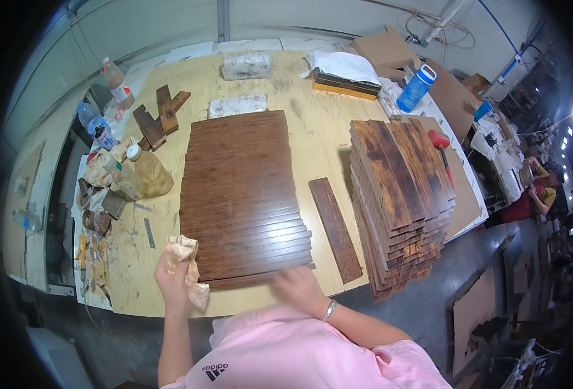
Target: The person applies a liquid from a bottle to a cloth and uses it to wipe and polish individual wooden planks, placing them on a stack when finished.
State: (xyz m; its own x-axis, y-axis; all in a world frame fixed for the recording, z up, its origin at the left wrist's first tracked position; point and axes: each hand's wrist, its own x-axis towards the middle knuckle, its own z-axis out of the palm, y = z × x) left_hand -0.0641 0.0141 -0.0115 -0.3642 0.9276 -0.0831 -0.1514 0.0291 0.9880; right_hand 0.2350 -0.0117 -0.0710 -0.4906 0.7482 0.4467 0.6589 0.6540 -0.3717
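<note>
A stained, crumpled cloth [184, 253] is gripped in my left hand [173, 280], at the lower left corner of the laid-out planks. These dark brown wooden planks [238, 188] lie side by side in a wide panel, glossy toward the near end. My right hand [297, 290], blurred by motion, is at the panel's near right edge; whether its fingers hold anything does not show. To the right, a single dark plank [335, 230] lies apart on the pale table [267, 301]. Beyond it rises a tall stack of streaked brown planks [400, 175].
Along the left side stand plastic bottles [151, 172], with a thin metal strip [149, 233] nearby. Loose wood pieces [164, 109] lie at the far left. At the back are a wrapped block [246, 65], a box [345, 84] and a blue bottle [417, 89]. Another person [537, 191] works far right.
</note>
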